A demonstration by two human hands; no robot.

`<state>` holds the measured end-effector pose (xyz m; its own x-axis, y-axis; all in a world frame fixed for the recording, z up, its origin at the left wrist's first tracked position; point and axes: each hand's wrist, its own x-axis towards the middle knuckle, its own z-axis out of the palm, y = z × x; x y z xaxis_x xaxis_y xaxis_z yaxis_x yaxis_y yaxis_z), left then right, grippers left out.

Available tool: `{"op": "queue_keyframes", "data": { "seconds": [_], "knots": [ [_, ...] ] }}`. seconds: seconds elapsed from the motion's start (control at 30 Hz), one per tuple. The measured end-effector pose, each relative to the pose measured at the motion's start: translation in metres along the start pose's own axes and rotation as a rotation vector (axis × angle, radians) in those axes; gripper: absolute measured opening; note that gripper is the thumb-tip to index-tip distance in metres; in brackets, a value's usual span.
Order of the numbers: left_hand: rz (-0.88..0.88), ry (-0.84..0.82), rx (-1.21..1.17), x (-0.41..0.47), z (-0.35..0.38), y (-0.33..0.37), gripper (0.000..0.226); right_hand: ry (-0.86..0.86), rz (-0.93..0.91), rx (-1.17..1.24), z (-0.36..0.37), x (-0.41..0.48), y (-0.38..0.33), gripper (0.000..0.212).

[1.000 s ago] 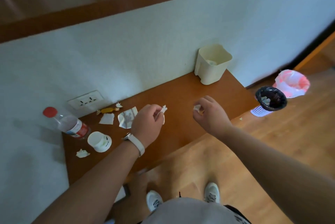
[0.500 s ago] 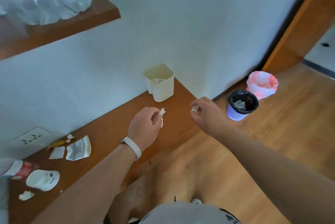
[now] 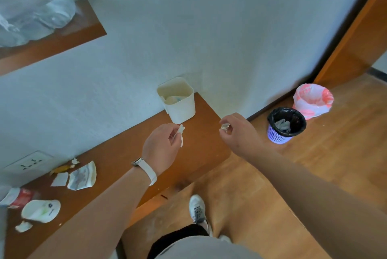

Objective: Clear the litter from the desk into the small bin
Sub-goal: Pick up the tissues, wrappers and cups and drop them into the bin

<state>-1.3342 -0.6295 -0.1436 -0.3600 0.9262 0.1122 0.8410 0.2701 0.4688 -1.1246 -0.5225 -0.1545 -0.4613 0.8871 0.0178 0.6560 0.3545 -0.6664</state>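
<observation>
A small cream bin (image 3: 181, 105) stands on the wooden desk (image 3: 201, 143) against the wall, with some paper inside. My left hand (image 3: 162, 146) hovers just in front of it, pinching a white paper scrap (image 3: 181, 129). My right hand (image 3: 238, 133) hangs past the desk's right end and holds a small crumpled wrapper (image 3: 225, 126). More litter lies at the desk's left: a torn packet (image 3: 82, 176), a white scrap (image 3: 59, 179), a yellow sweet wrapper (image 3: 60, 169), a crushed white cup (image 3: 40, 210), a plastic bottle (image 3: 17, 197) and a small scrap (image 3: 23, 226).
On the wood floor to the right stand a purple basket with a black liner (image 3: 285, 124) and a bin with a pink and white bag (image 3: 313, 100). A wall socket (image 3: 28, 163) is at the left. A shelf (image 3: 52, 43) carries a clear plastic pack. My shoe (image 3: 198, 209) is below.
The view has swung right and both hands, each still holding its scrap, have travelled along the desk toward the cream bin; the left hand is now close in front of it.
</observation>
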Motion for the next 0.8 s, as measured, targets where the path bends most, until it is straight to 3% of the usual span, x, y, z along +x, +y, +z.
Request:
{"op": "queue_keyframes", "data": {
  "seconds": [0.57,0.8],
  "knots": [
    [-0.074,0.024,-0.086,0.138,0.011,-0.046,0.029,-0.06,-0.062,-0.086,0.021,0.139,-0.019,0.022],
    [-0.056,0.016,-0.14,0.182,0.021,-0.07,0.022,-0.113,-0.092,-0.13,0.045,0.192,-0.032,0.023]
  ]
}}
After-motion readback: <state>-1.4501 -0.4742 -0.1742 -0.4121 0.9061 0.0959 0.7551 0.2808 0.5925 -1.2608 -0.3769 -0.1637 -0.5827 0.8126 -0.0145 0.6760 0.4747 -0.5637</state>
